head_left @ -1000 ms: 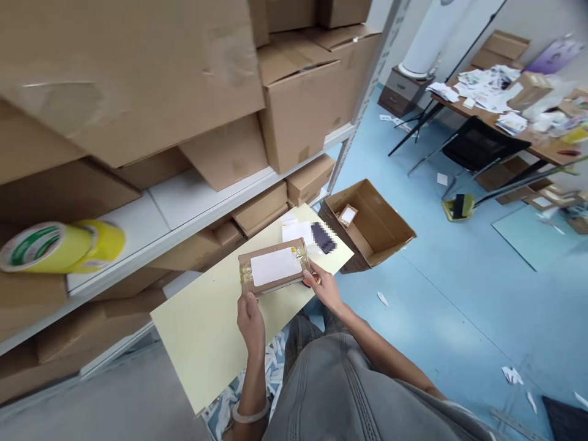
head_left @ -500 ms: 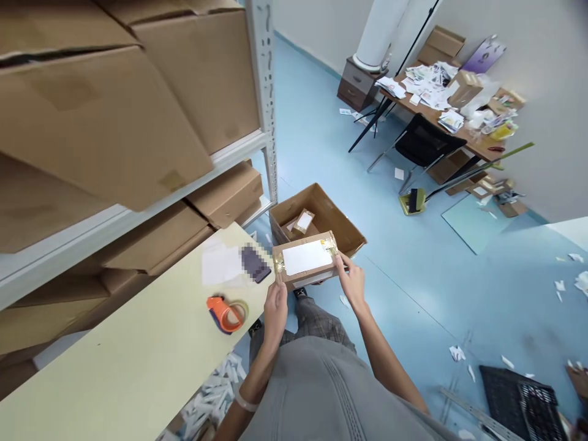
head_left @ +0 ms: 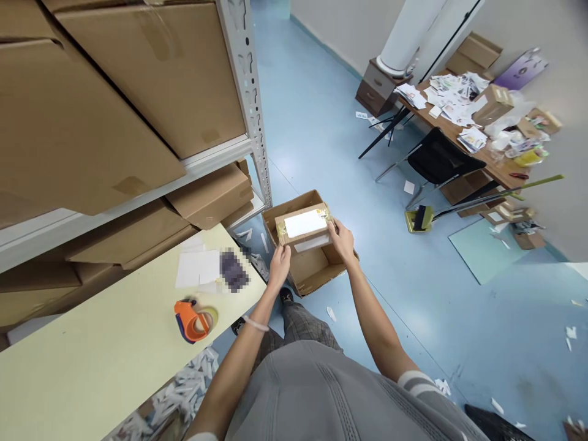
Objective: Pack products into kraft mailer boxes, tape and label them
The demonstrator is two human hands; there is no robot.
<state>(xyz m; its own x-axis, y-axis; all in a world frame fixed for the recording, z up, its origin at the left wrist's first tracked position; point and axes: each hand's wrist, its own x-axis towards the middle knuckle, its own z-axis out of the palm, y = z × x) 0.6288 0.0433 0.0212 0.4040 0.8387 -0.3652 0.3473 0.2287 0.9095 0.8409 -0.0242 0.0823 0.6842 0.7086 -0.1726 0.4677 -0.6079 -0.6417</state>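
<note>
Between my two hands is a small taped cardboard box [head_left: 301, 236] with a white label on top. My left hand [head_left: 278, 264] grips its near left corner, and my right hand [head_left: 342, 240] grips its right end. The box is held over a larger open carton [head_left: 307, 274] on the floor and hides the far part of its inside. To the left, on a pale yellow table [head_left: 114, 331], lie an orange tape dispenser [head_left: 193, 321], white paper sheets [head_left: 197, 268] and a dark blurred-out item [head_left: 234, 271].
A metal shelf [head_left: 248, 79] stacked with large cardboard boxes [head_left: 151, 73] rises at the left. Back right are a cluttered desk [head_left: 441, 131], a black chair [head_left: 443, 156] and a dustpan [head_left: 419, 219]. Paper scraps [head_left: 331, 313] litter the blue floor.
Both hands have moved forward, away from my body, carrying the small box over the open carton. The view has shifted, and more of the carton's near side shows.
</note>
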